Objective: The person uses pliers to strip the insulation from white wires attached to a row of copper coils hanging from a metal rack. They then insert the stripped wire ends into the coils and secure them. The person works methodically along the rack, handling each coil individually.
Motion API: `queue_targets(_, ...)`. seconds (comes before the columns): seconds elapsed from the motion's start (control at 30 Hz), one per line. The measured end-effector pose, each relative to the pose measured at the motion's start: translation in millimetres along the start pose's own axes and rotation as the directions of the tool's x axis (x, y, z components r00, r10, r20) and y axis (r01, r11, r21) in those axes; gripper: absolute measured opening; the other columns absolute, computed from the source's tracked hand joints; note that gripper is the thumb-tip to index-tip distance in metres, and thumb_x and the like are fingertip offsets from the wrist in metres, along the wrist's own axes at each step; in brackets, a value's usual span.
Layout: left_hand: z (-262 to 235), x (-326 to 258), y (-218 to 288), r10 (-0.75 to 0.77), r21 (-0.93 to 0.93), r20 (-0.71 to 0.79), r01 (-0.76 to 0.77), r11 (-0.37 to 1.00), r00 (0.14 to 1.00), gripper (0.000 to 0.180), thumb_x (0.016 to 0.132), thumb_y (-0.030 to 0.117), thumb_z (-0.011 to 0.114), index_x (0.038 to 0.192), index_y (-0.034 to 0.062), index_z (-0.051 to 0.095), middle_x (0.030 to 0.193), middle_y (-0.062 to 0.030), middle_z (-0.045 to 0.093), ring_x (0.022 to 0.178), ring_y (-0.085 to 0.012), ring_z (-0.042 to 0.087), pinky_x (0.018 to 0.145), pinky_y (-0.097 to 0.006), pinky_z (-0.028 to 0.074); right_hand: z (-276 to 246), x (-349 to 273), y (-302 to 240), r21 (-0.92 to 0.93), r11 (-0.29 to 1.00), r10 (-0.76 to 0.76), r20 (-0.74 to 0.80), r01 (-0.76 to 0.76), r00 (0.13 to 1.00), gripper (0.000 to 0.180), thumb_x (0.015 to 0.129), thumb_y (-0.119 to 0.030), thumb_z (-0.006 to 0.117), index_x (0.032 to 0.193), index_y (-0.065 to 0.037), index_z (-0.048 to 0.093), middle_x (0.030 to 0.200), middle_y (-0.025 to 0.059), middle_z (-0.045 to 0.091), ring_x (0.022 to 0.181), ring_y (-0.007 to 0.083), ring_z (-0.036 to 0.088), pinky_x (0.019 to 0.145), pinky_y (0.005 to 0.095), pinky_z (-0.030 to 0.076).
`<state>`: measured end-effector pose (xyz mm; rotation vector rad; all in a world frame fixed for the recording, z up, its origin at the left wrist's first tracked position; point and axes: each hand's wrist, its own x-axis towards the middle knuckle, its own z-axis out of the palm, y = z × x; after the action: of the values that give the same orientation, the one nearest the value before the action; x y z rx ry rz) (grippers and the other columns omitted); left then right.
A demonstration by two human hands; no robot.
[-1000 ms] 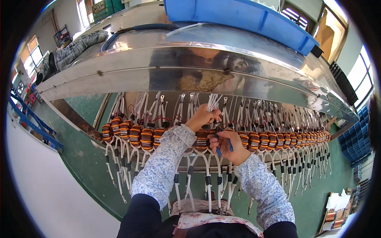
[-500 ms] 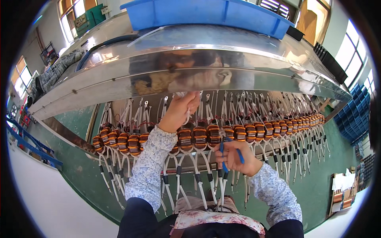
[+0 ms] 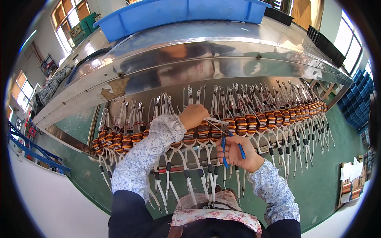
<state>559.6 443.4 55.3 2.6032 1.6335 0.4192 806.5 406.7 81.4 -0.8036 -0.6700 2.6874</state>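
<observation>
A long row of copper-wound coils with white sleeved leads hangs along a rack under a steel bench. My left hand reaches up to the row's middle and pinches a thin white lead that runs off to the right. My right hand sits just below the coils, closed on blue-handled cutters whose tip points up at that lead. Both forearms wear light patterned sleeves.
The shiny steel bench front overhangs the coils, with a blue plastic tray on top. White leads with black sleeves dangle toward my lap. Green floor lies on the right, and blue crates stand at the far right.
My left hand came down from the upper lead ends to the coil row and now pulls one lead sideways. My right hand with the cutters rose slightly toward it.
</observation>
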Motion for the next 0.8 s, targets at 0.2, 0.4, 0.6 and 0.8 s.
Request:
queue_targets(0.2,-6.5,10.5,-7.2,-0.019,0.041,0.017,0.018,0.999,1.0,0.007,0.066,0.003,0.065,0.073,0.0056,0.065,0.071,-0.0168,0.061,0.071,-0.0337,0.061,0.064,-0.04,0.048,-11.2,-11.0,5.4,-0.021,1.0,-0.002,-0.025,0.001,1.0,0.031,0.086,-0.026,0.047,0.098,0.002,0.056,0.088,0.0088,0.058,0.08,0.0229,0.059,0.075,0.0393,0.05)
queue_targets(0.4,-1.7,8.9,-24.0,-0.159,-0.404,0.049,0.165,0.9,0.986,0.014,0.061,0.005,0.073,0.071,0.0029,0.064,0.072,-0.0161,0.063,0.073,-0.0336,0.061,0.064,-0.038,0.047,-21.7,-15.5,7.9,-0.028,0.999,0.034,-0.012,-0.035,0.999,0.029,0.087,-0.024,0.046,0.1,0.002,0.053,0.09,0.0091,0.057,0.081,0.0231,0.056,0.076,0.0358,0.048)
queue_targets(0.6,-5.2,11.2,3.2,0.089,0.11,0.087,-0.098,0.989,0.992,0.013,0.08,0.006,0.053,0.089,0.009,0.061,0.084,-0.0104,0.049,0.077,-0.0321,0.056,0.065,-0.042,0.044,-9.2,-1.5,0.9,-0.037,0.995,0.098,0.088,-0.095,0.991,0.029,0.086,-0.027,0.048,0.095,0.0,0.055,0.089,0.009,0.057,0.08,0.0238,0.057,0.077,0.0382,0.048)
queue_targets(0.8,12.6,-2.9,-18.0,-0.177,-0.476,0.031,0.17,0.863,0.984,0.014,0.076,0.004,0.063,0.089,0.0034,0.058,0.082,-0.0067,0.057,0.077,-0.0212,0.057,0.07,-0.034,0.045,-6.0,13.1,13.0,-0.03,0.99,0.143,0.084,-0.141,0.986,0.031,0.084,-0.027,0.05,0.097,0.0,0.055,0.09,0.0093,0.056,0.082,0.0244,0.056,0.078,0.0386,0.047)
